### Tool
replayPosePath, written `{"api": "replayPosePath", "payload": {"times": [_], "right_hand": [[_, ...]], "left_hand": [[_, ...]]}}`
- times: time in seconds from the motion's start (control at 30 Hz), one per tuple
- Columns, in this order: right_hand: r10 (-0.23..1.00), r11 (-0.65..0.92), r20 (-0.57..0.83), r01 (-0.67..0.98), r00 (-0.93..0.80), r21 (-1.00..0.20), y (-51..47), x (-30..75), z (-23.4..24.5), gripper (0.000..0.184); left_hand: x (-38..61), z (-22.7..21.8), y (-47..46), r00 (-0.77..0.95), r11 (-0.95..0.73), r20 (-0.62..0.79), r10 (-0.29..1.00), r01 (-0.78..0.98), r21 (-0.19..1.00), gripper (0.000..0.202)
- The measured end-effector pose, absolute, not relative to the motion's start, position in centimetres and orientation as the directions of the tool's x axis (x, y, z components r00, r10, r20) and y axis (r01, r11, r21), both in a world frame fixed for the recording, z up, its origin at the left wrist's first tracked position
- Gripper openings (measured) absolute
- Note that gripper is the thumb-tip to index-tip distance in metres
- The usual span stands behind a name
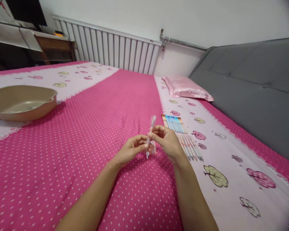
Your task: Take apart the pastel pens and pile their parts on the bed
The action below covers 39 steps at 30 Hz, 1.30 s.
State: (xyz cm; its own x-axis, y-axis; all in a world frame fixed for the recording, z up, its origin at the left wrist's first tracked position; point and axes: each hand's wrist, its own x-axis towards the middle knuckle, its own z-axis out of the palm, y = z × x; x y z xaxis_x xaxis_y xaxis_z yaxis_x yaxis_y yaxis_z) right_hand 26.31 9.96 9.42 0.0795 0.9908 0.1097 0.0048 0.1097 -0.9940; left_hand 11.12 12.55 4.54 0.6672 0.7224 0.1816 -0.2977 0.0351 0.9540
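Above the pink bedspread, my left hand (132,148) and my right hand (166,139) meet around a slim, pale pen (147,155). Clear plastic with dark print, apparently a wrapper (153,120), sticks up above the fingers. My right thumb and forefinger pinch the upper part, while my left fingers close on the lower part. Fingers cover much of the pen. Just right of my right hand lies a row of blue and tan pens (175,124). Nearer, a second row of pale pens with dark tips (191,148) lies partly behind my right hand and wrist.
A beige plastic basin (24,112) stands on the bed at the left. Toward the far right lies a pink satin pillow (186,88), beside a grey padded headboard (250,67). A white radiator (110,46) lines the wall; a desk with a monitor (26,12) is at far left.
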Motion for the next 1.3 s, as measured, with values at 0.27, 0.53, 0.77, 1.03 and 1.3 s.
{"api": "replayPosePath", "payload": {"times": [0.27,0.53,0.77,1.03,1.3], "right_hand": [[0.989,0.115,0.121,0.064,0.087,-0.991,10.0,26.2,9.0,0.037],[0.993,0.071,0.077,-0.07,-0.086,-0.995,9.1,27.5,10.2,0.048],[0.993,0.048,0.058,-0.098,-0.106,-0.994,9.0,27.3,10.2,0.036],[0.985,0.135,0.146,0.116,0.092,-0.984,9.3,27.0,9.8,0.037],[0.959,0.175,0.238,0.34,0.152,-0.924,9.3,26.1,10.0,0.038]], "left_hand": [[11.1,4.5,12.5,0.665,0.017,0.168,0.727,-0.263,0.965,0.019],[11.0,4.7,12.5,0.728,0.113,0.108,0.677,-0.248,0.962,0.022],[10.8,4.8,12.5,0.746,0.057,0.156,0.647,-0.251,0.966,0.021],[11.0,4.7,12.4,0.726,0.089,0.126,0.676,-0.251,0.964,0.022],[11.0,4.8,12.3,0.716,0.077,0.13,0.685,-0.249,0.965,0.021]]}}
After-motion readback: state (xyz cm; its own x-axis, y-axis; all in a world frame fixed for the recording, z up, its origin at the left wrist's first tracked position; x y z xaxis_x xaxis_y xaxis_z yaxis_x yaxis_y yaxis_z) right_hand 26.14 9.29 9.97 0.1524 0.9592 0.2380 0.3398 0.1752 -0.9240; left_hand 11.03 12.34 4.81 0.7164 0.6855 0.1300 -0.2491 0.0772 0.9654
